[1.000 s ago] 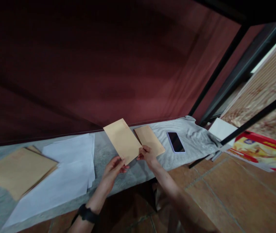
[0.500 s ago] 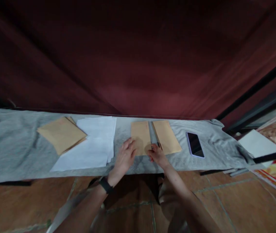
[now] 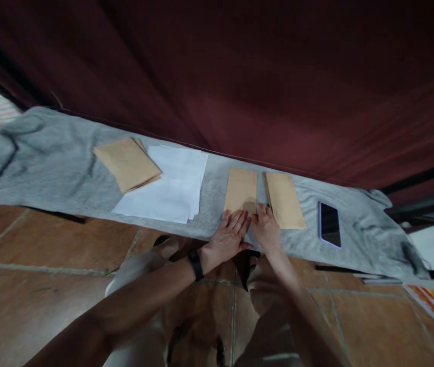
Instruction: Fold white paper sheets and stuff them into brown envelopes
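Observation:
A brown paper envelope [image 3: 242, 186] lies flat on the grey cloth in front of me. My left hand [image 3: 230, 237] rests on its lower end, fingers stretched out and flat. At the lower right corner of that envelope is my right hand [image 3: 266, 228], its fingers curled and closed. A small dark bit shows by its fingertips, too small to name; what the fingers hold, if anything, is hidden. Just right of this hand lies a second stack of brown envelopes [image 3: 286, 201].
Farther left, more brown envelopes [image 3: 129, 163] overlap white paper sheets [image 3: 171, 193]. A phone [image 3: 330, 224] lies on the right of the grey cloth [image 3: 56, 168]. A dark red curtain [image 3: 240, 102] hangs behind the narrow surface, above a tiled floor [image 3: 373, 321].
My left hand has moved from the envelope's left edge onto its lower end and flattened. My right hand stays by the lower right corner. The view has tilted and shifted left.

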The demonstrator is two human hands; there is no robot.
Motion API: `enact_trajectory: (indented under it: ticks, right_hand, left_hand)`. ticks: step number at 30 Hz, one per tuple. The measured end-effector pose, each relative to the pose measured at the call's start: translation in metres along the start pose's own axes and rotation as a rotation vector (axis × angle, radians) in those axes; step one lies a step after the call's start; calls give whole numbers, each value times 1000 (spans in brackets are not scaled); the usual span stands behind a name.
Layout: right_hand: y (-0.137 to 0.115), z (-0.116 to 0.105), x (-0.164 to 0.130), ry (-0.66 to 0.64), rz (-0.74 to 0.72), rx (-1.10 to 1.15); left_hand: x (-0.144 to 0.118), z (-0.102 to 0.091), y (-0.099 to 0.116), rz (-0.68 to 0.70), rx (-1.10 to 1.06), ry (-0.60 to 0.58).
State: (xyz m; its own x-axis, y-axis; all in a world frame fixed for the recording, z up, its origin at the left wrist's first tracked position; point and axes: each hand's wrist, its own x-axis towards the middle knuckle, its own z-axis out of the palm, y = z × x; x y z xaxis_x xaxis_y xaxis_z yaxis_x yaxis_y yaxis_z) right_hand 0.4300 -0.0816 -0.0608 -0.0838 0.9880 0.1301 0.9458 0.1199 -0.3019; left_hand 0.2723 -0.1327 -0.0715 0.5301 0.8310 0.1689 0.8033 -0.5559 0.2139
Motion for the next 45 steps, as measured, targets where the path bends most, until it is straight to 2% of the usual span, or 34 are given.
enact_trajectory:
  ticks: [3,6,9,15,20,26,31,35,37,40,45]
  right_hand:
    - [-5,1,5,44,-136,69]
    - [-9,7,8,-17,-249,150]
    - [-10,15,12,-91,-303,143]
    - [-4,28,30,-84,-321,97]
    - [-8,34,45,-59,-285,41]
    - [-17,36,46,-47,-230,-35]
    - [-11,26,39,-94,-289,-1]
    - [-8,22,24,-96,-348,27]
    - [-10,25,14,-62,-336,27]
    - [-17,32,-1,-15,-298,32]
    - [-25,35,-10,-9,-290,74]
  left_hand:
    - [0,1,4,4,8,-14]
    - [0,2,6,0,0,-21]
    - [0,2,7,-13,-5,-9]
    - [-1,1,11,-8,-8,10]
    - [-2,5,14,44,12,-22]
    - [-2,-2,12,53,8,-25]
    - [1,-20,-5,57,-119,6]
    - [6,-24,-24,-77,-215,44]
    - [9,-20,-33,-142,-202,104]
    - [11,-7,-44,-155,-150,160]
    - [15,12,-58,-149,-57,72]
